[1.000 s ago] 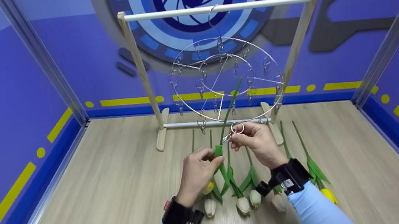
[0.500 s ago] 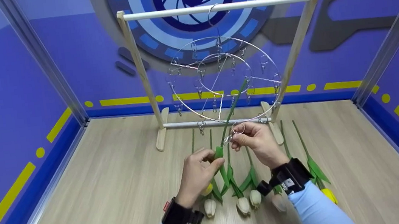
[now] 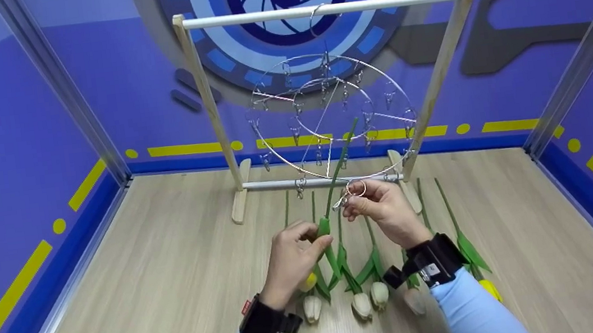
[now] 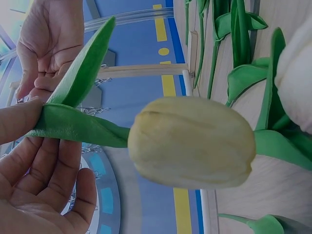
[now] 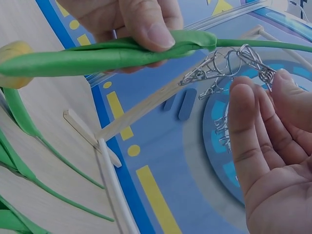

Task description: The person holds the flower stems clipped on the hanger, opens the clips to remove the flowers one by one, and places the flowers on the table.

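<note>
Two hands meet mid-air: left hand (image 3: 291,255) pinches the tulip (image 3: 332,224) stem w/ thumb & fingers, head hanging low; right hand (image 3: 384,209) pinches a wire clip (image 3: 346,197). Risk: stem slips past the clip. Spare tulips (image 3: 360,294) lie on desk (image 3: 146,275); drying ring (image 3: 333,117) & rack (image 3: 323,11) crowd behind.

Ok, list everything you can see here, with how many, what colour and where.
Wooden rack: one, pale wood, at the back of the floor.
Round wire hanger: one, silver, hung from the rack's top bar, with small clips.
Held tulip: one, yellow head, green stem, head down, in the left hand.
Metal clip: one, silver, beside the held stem.
Tulips on floor: several, pale heads and one yellow, lying in a row.
Left hand: pinches the held tulip's stem.
Right hand: pinches the metal clip.
</note>
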`<control>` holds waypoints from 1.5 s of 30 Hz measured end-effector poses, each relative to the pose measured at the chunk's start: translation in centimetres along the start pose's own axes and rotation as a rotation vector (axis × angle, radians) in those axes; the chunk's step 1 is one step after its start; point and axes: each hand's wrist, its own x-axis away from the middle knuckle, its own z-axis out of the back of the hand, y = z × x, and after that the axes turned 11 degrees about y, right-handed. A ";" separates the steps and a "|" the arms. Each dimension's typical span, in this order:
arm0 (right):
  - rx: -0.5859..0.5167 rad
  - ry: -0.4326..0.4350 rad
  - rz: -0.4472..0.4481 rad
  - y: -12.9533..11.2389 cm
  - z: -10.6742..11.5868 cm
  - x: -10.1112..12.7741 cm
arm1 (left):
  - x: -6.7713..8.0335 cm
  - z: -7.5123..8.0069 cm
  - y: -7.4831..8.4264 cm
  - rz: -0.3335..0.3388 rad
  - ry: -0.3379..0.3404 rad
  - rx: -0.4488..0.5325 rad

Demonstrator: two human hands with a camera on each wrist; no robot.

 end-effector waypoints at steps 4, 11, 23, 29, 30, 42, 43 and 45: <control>-0.032 -0.024 -0.016 0.0 0.3 0.1 | 0.1 0.0 0.0 -0.010 0.006 -0.005; -0.108 -0.027 -0.055 -0.3 0.8 0.2 | 0.2 0.3 0.1 -0.018 0.009 -0.010; -0.148 0.050 -0.076 -1.4 2.0 0.2 | -0.1 1.6 0.4 -0.077 0.024 -0.063; -0.112 0.066 -0.082 -2.0 2.8 0.4 | -0.3 2.5 0.6 -0.153 0.055 -0.140; -0.099 0.070 -0.081 -2.1 2.9 0.5 | -0.3 2.7 0.7 -0.163 0.062 -0.153; 0.121 0.098 -0.080 -2.7 4.7 1.0 | 0.2 6.0 1.0 -0.225 0.111 -0.256; 0.133 0.094 -0.082 -2.7 4.8 1.0 | 0.2 6.2 0.9 -0.231 0.117 -0.267; 0.146 0.086 -0.088 -2.7 5.1 1.1 | 0.3 6.6 0.6 -0.244 0.131 -0.296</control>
